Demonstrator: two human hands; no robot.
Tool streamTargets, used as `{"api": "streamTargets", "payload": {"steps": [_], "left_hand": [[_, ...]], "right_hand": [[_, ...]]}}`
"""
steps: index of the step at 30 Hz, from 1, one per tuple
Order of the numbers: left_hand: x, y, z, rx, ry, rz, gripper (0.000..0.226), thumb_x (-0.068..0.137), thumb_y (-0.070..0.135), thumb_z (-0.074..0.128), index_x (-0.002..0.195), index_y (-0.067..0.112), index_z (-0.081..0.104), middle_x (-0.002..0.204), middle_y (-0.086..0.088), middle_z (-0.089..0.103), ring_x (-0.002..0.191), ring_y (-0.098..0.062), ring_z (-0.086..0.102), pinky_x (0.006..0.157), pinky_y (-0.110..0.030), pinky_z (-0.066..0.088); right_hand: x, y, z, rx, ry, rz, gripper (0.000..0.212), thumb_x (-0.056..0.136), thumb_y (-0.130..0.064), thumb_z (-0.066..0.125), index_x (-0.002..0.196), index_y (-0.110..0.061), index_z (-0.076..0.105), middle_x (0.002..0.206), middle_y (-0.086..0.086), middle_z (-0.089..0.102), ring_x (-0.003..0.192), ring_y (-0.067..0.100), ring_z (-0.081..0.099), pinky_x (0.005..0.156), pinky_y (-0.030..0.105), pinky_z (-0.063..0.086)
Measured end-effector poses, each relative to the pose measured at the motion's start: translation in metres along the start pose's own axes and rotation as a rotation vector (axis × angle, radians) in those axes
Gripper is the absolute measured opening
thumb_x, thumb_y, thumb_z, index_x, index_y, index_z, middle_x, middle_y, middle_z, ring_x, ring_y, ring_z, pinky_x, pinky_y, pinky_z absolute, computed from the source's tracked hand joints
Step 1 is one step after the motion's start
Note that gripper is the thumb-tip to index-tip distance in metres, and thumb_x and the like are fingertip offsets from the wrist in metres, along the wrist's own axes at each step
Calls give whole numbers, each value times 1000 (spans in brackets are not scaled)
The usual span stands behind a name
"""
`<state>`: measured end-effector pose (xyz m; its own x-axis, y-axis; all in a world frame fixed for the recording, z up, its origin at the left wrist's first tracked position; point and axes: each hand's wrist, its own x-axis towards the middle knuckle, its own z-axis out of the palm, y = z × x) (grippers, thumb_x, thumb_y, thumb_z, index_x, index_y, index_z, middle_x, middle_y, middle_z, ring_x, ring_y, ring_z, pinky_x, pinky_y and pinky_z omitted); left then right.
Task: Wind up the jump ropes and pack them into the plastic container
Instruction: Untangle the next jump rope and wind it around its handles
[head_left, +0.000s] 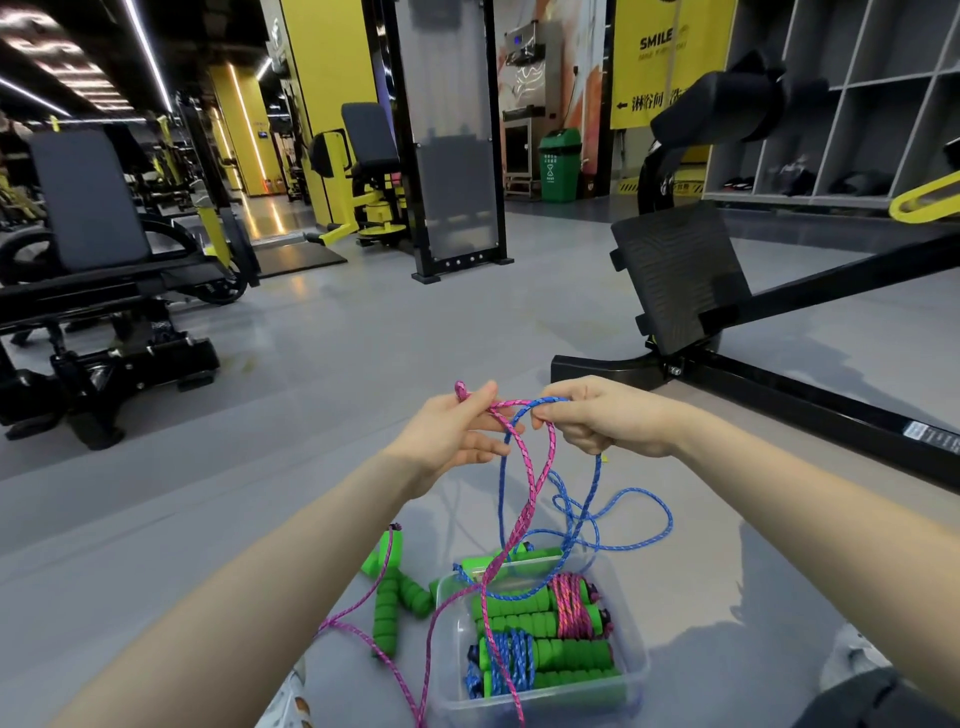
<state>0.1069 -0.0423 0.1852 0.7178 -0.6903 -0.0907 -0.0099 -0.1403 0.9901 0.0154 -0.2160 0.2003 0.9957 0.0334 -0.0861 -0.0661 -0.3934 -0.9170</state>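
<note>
Head view looks down on two bare forearms stretched out over a grey gym floor (363, 364). The left hand (457, 431) pinches a pink jump rope (524, 478) between thumb and forefinger, a short loop of it poking up above the fingertips; the other fingers spread loosely below. The right hand (597, 415) is curled into a fist around a blue jump rope (592, 499), thumb pressed on top, and the pink strand also runs across to that fist. The two ropes cross each other between the hands, then hang down in tangled loops.

Below the hands a clear plastic container (636, 654) sits on the floor. Inside it lie two wound ropes with green foam handles: one bundle wrapped in pink cord (571, 605) at the far side, one wrapped in blue cord (511, 657) at the near side. The hanging pink strand drapes over the container and trails past its near left corner; the blue strand loops on the floor just beyond and right of the container, with part of it crossing the rim.

Left of the container two loose green foam handles (392, 597) lie on the floor, touching each other, a pink cord running from them. A black footplate machine (680, 270) stands to the right, a black bench (88, 208) at left.
</note>
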Motion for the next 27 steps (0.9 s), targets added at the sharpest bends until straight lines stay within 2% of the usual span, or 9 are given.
{"api": "streamTargets", "payload": {"steps": [5,7,9,13,18,20,22,24,27], "left_hand": [[2,1,4,60,216,77,29,95,34,54,75,12,55,69,-1,57,57,-8,52,56,-16,47],[3,5,4,-119,179,35,31,96,31,54,71,12,49,59,0,50,53,-10,50,59,-21,51],[2,7,3,-277,91,-59,36,97,31,51,67,14,41,46,4,34,39,-10,36,45,-20,41],[2,6,-1,-152,28,-92,32,98,30,48,71,13,44,44,9,17,34,-5,14,35,-16,13],[5,13,-1,-236,92,11,28,100,28,46,83,7,54,44,10,18,35,-4,16,36,-16,12],[6,17,-4,-264,118,46,27,100,28,45,84,7,54,44,10,18,35,-4,16,36,-16,13],[5,20,-3,-250,99,63,27,100,28,45,86,7,54,44,10,18,35,-4,16,36,-16,14],[4,21,1,-231,65,60,26,100,28,46,86,8,54,45,10,18,36,-4,16,37,-17,13],[5,21,1,-240,57,64,26,100,27,46,81,9,51,43,10,18,34,-4,15,35,-16,13]], "right_hand": [[0,-2,1,35,-27,12,18,96,-21,50,81,-13,55,47,-6,25,42,10,19,44,20,18],[0,-2,1,27,-21,16,19,96,-22,50,80,-13,55,47,-5,26,43,11,20,45,21,18],[1,-2,0,5,-17,21,19,96,-23,51,79,-14,55,48,-5,26,44,12,20,45,22,18],[-2,0,-1,-36,8,47,16,92,-26,56,89,-10,58,48,-5,26,46,12,18,46,23,16],[0,3,2,185,-85,117,41,94,-51,38,84,-20,62,47,-3,18,43,12,12,45,24,11],[0,2,7,130,-135,130,37,97,-43,39,76,-30,67,43,-3,20,40,11,13,41,21,13],[-1,1,14,48,-198,134,25,97,-35,44,96,-30,68,42,-4,22,39,10,16,40,20,15],[1,-1,22,27,-235,144,27,97,-33,46,112,-18,63,42,-4,29,38,10,24,41,20,22],[9,-4,32,63,-119,134,21,96,-27,48,93,-14,64,65,-1,56,57,13,55,56,27,49]]}}
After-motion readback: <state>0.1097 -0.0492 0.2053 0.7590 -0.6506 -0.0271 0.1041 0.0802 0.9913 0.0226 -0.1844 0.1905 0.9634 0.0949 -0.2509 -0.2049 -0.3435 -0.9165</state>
